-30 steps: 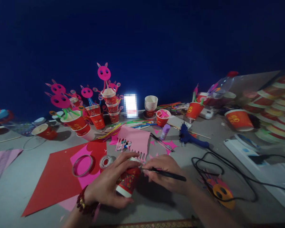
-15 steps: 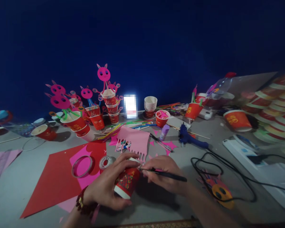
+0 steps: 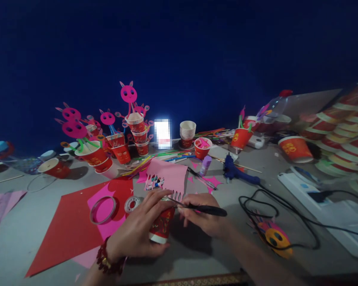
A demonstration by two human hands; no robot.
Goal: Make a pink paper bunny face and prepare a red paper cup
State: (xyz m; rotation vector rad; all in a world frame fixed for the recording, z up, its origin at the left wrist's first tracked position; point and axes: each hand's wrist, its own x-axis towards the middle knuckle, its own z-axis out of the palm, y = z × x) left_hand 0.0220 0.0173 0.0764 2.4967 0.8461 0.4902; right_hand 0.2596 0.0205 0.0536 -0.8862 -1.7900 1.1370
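Left hand (image 3: 137, 232), wrist bent inward, fingers wrapped round a red paper cup (image 3: 162, 224) tilted above the grey table (image 3: 24, 222); right hand (image 3: 204, 216), fingers pinched on a black tool (image 3: 201, 207) meeting the cup's top; pink paper (image 3: 170, 176) beyond.

Bare worktop (image 3: 32, 222) lies open to the left of the red sheet (image 3: 68, 222) and along the near edge under the wrists — a hand could pass there freely. To the right, the black cord (image 3: 286, 222) loops across the surface beside a paper mask (image 3: 276, 237), with the glue gun (image 3: 237, 172) beyond. Straight ahead, the pink paper (image 3: 170, 174), tape rolls (image 3: 103, 208) and the row of cups (image 3: 119, 149) crowd the way — cup stacks (image 3: 343, 139) wall the far right.
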